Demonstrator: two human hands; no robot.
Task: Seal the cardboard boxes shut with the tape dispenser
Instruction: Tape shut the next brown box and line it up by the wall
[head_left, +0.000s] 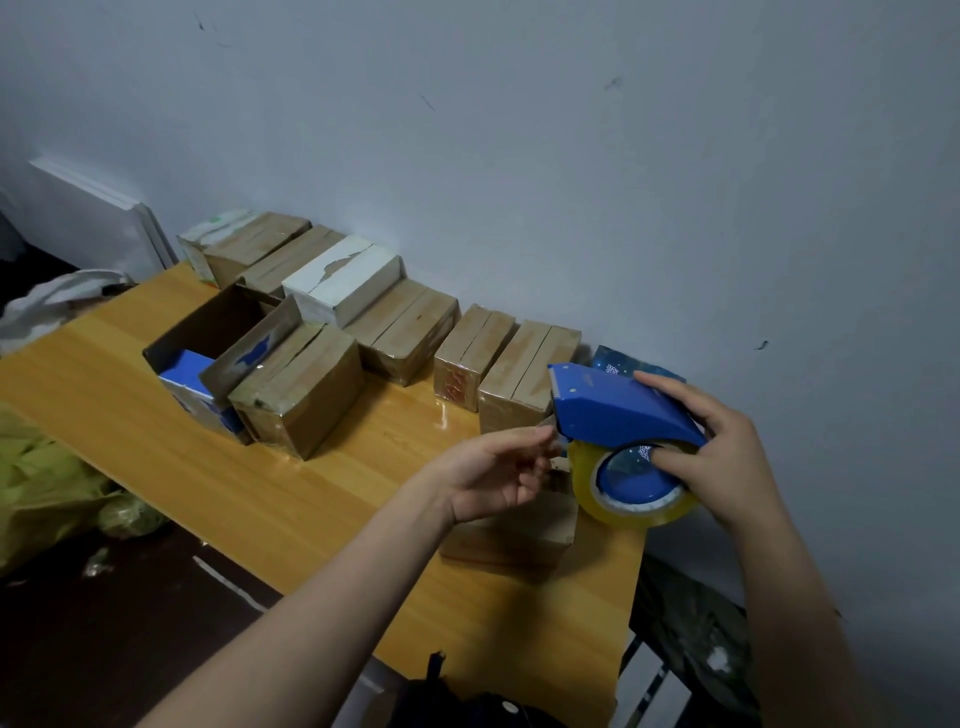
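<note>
Your right hand (727, 457) grips the blue tape dispenser (623, 410), fingers (670, 457) hooked into its roll. Your left hand (493, 475) pinches the tape end (548, 434) at its mouth, just above a cardboard box (509, 540) on the table (311, 493).

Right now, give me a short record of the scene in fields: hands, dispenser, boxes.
right hand: grips the blue dispenser, fingertips in the roll's hub
left hand: seems to pinch the free end of the tape
near box: cardboard, on the table, partly hidden under the hands
open box: at left, flap up, blue box inside
row of boxes: closed, along the wall
white box: stacked on that row
</note>
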